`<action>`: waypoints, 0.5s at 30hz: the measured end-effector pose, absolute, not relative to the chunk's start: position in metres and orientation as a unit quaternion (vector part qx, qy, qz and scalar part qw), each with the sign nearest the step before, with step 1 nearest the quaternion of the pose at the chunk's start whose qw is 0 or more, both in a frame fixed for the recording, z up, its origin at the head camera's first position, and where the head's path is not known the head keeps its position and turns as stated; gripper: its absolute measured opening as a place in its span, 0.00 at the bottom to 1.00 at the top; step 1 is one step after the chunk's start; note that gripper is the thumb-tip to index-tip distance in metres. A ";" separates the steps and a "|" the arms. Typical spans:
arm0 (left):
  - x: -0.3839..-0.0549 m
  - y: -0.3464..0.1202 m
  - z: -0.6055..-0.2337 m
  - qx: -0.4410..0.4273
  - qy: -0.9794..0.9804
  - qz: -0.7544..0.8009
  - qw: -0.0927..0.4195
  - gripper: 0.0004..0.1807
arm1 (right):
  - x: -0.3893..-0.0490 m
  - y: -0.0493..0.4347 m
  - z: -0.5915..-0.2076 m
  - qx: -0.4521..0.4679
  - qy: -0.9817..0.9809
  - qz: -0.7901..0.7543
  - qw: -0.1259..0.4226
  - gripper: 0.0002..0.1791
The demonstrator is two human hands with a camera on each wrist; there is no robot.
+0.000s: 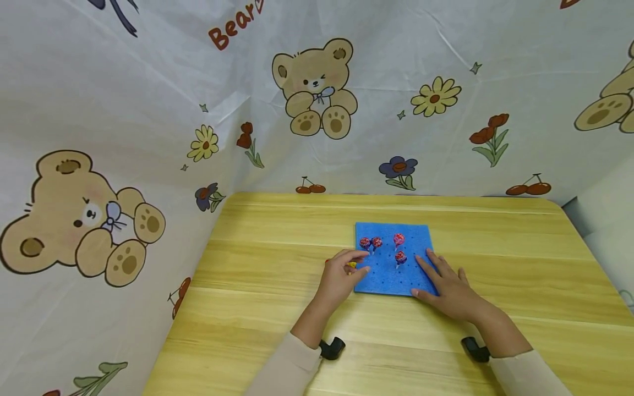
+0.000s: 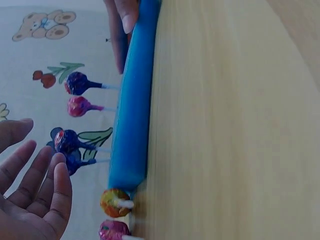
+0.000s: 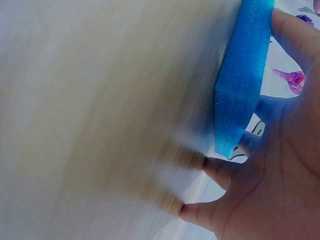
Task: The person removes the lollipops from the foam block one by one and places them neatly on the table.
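Note:
A blue foam board (image 1: 383,283) with rows of small holes lies on the table. Four lollipops stand in it by their sticks: two dark ones side by side at the left, a pink lollipop (image 1: 399,238), and a dark lollipop (image 1: 400,257) nearer me. My left hand (image 1: 338,278) hovers at the board's left edge, fingers spread loosely, nothing between them. Beside that edge lie a yellow-orange lollipop (image 2: 114,203) and a pink-wrapped lollipop (image 2: 114,230), mostly hidden by the hand in the head view. My right hand (image 1: 453,291) rests spread over the board's right edge, some fingertips touching the table.
The wooden table (image 1: 257,330) extends around the board on every side. Behind and to the left hangs a white cloth (image 1: 163,82) printed with bears and flowers. Black wrist mounts stick out under both forearms.

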State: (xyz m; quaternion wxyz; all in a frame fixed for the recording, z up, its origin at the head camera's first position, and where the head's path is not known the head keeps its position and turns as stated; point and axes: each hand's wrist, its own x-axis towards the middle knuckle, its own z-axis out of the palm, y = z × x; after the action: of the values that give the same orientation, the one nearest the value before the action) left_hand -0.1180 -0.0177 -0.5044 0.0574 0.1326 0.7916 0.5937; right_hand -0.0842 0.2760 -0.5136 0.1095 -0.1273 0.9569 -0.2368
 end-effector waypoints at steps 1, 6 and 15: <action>-0.117 -0.015 -0.504 0.134 0.792 0.592 0.059 0.21 | -0.084 0.276 -0.514 -0.127 0.957 -0.236 0.109 0.50; -0.116 -0.004 -0.503 0.146 0.797 0.582 0.064 0.22 | -0.084 0.276 -0.514 -0.125 0.958 -0.233 0.111 0.50; -0.116 0.019 -0.503 0.160 0.803 0.569 0.073 0.21 | -0.084 0.276 -0.513 -0.124 0.957 -0.236 0.110 0.49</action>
State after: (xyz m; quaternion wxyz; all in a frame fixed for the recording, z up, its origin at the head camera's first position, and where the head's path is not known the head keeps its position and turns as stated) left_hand -0.1159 0.0186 -0.5032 0.0728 0.1601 0.8035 0.5688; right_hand -0.0837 0.2758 -0.5134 0.1105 -0.1242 0.9573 -0.2365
